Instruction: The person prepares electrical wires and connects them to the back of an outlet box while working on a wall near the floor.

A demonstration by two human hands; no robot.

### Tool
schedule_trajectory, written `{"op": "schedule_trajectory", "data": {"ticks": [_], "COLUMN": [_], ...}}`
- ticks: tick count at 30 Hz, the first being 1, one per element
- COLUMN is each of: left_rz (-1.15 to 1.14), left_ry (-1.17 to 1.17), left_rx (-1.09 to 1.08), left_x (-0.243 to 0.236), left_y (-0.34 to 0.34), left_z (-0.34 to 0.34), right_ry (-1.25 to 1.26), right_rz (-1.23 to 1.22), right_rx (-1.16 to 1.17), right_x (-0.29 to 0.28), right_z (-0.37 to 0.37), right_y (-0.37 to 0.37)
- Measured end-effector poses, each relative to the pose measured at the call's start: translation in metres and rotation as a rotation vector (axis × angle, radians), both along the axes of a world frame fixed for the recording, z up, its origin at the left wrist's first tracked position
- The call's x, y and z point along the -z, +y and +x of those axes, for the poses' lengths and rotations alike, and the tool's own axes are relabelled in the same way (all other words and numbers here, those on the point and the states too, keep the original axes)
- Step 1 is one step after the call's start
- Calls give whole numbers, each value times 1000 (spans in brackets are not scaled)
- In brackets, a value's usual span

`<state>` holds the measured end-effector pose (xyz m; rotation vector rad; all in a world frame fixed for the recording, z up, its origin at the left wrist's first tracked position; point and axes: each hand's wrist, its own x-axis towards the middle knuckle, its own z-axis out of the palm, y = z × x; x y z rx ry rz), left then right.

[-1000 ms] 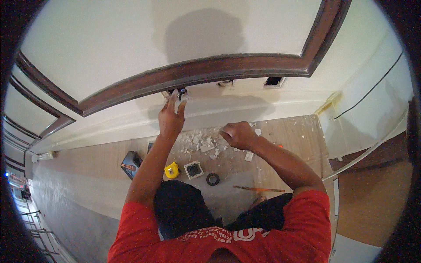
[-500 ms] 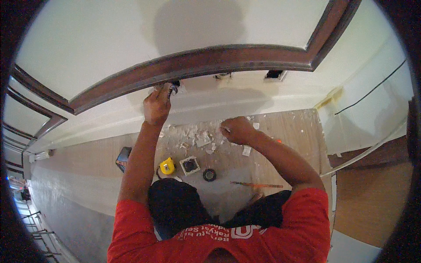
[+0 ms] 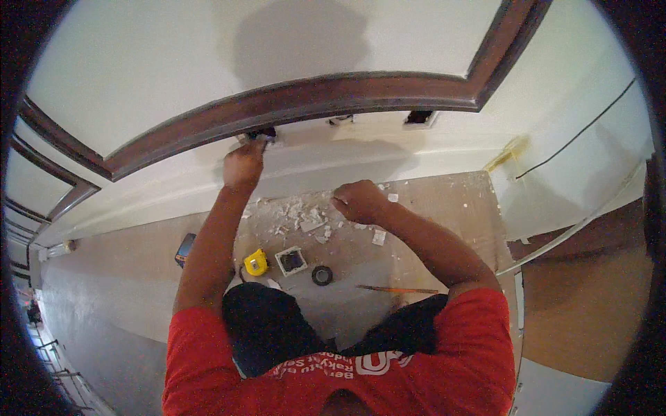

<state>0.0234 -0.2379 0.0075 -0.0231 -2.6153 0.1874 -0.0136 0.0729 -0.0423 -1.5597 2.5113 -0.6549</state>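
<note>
At a rectangular hole in the white wall, just under the dark wooden moulding, my left hand has its fingers closed on something small, partly hidden by them. My right hand is curled in a loose fist low before the wall; what it holds, if anything, is hard to make out. Below it lie white scraps on the wood-look floor. Two other openings are cut further right in the wall.
Near my knees lie a yellow tape measure, a square boxlike piece, a black tape roll, a long orange stick and a dark power tool. A pale cable crosses at the right, beside a brown board.
My left hand has shifted left along the hole and its fingers have drawn closer together. My right hand stays curled. The whole view has shifted slightly.
</note>
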Motion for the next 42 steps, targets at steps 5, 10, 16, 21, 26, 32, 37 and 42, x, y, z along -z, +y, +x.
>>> {"op": "schedule_trajectory", "data": {"ticks": [5, 10, 16, 21, 26, 32, 37, 42], "left_rz": [226, 646, 652, 701, 730, 818, 911, 927], "left_ry": [132, 71, 16, -113, -80, -37, -44, -14], "left_rx": [45, -79, -43, -128, -107, -70, -96, -183], "left_x": [-4, -39, -54, -50, -58, -52, -48, -43], "left_y": [4, 26, 31, 26, 35, 34, 37, 34], "left_z": [13, 39, 59, 59, 55, 58, 54, 43], "right_ry": [12, 20, 48, 76, 270, 415, 477, 499], "right_rz": [-19, 23, -363, -464, -475, -398, -313, -251], "right_rx": [86, 189, 483, 551, 580, 546, 595, 481], "right_x": [0, -5, -28, -54, -65, -64, -66, -54], "right_z": [-4, -15, -37, -43, -60, -74, -68, -80], "right_y": [16, 24, 7, -21, -34, -40, -48, -46]}}
